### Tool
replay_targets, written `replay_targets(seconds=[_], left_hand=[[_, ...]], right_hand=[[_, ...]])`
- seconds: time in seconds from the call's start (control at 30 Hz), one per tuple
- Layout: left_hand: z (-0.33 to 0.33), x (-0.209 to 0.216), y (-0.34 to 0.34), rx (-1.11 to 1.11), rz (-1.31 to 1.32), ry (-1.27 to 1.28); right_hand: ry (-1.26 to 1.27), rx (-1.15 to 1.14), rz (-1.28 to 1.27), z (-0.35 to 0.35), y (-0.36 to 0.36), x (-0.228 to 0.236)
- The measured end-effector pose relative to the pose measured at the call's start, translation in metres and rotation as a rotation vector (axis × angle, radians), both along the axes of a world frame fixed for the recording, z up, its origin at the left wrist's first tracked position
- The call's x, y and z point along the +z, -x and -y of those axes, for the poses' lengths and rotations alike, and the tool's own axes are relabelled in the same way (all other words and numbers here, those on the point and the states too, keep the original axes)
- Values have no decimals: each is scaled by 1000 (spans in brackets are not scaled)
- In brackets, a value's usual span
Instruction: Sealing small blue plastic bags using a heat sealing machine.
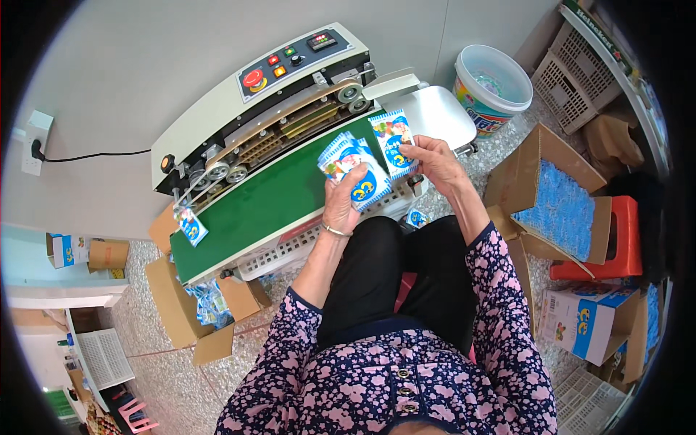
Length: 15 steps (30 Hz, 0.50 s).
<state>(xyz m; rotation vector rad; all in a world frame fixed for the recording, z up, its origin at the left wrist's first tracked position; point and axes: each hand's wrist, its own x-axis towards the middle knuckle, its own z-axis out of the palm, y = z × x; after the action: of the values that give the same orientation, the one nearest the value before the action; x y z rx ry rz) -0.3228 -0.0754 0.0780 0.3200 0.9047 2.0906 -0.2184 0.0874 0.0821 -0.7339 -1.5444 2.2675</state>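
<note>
Item: our left hand (339, 206), fingers closed around a fanned stack of blue-and-white sachets (350, 165), just above the green conveyor belt (268, 199); our right hand (435, 159), fingers pinching a single sachet (393, 141) upright over the belt's right end; one sealed packet (190, 225) lies at the belt's left end

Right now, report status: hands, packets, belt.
Left hand holds a stack of blue packets. Right hand holds one packet upright over the green belt. One sealed packet at the belt's far end.
</note>
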Motion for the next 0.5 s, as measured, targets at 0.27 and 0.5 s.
replay_targets(seconds=[0.27, 0.5], left_hand=[[29, 4, -3, 17, 21, 45], [44, 6, -12, -25, 56, 26]], right_hand=[[-15, -33, 51, -54, 16, 0], [-62, 24, 244, -68, 44, 10]])
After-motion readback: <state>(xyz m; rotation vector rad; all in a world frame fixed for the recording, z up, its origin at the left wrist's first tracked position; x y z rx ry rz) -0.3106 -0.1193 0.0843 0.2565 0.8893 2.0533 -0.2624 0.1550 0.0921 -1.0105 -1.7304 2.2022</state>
